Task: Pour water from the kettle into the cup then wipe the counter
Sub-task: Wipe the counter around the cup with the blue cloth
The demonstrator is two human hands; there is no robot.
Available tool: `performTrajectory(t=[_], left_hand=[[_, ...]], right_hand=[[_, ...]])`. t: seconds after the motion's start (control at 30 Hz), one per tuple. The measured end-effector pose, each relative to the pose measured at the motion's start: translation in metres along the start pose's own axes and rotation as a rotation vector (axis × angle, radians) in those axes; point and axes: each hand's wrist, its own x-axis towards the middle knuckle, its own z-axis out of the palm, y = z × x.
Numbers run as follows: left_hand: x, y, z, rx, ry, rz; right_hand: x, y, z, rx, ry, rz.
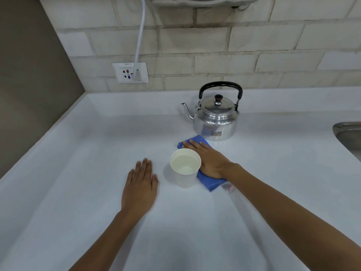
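A white cup (185, 168), partly filled with water, stood upright on the counter (78, 163). Just right of the cup, the right hand (208, 160) was pressed flat, fingers extended, on a blue cloth (210, 181). Left of the cup, the left hand (140, 187) was laid flat, grasping nothing. Behind the cup, the kettle (215, 116) was set upright.

The single head view looks forward and down from above the near edge of the white counter (78, 192), facing the far tiled wall (214, 45).
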Motion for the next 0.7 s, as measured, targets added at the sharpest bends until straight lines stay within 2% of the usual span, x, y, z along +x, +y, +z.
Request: performTrajectory(t=[0.2, 0.33, 0.47, 0.57, 0.7], left_hand=[[0.000, -0.002, 0.002, -0.018, 0.017, 0.000], [0.000, 0.002, 0.001, 0.006, 0.014, -0.004], [0.000, 0.004, 0.000, 0.038, 0.012, 0.002], [-0.001, 0.002, -0.001, 0.051, 0.006, 0.009], [-0.001, 0.001, 0.000, 0.023, 0.015, 0.017]], right_hand=[[-0.070, 0.022, 0.000, 0.030, 0.038, 0.022], [-0.087, 0.053, -0.013, 0.031, 0.044, 0.245], [-0.070, 0.040, -0.011, -0.005, 0.060, 0.445], [-0.074, 0.008, -0.002, -0.016, 0.075, 0.450], [-0.107, -0.038, 0.018, -0.003, 0.134, 0.310]])
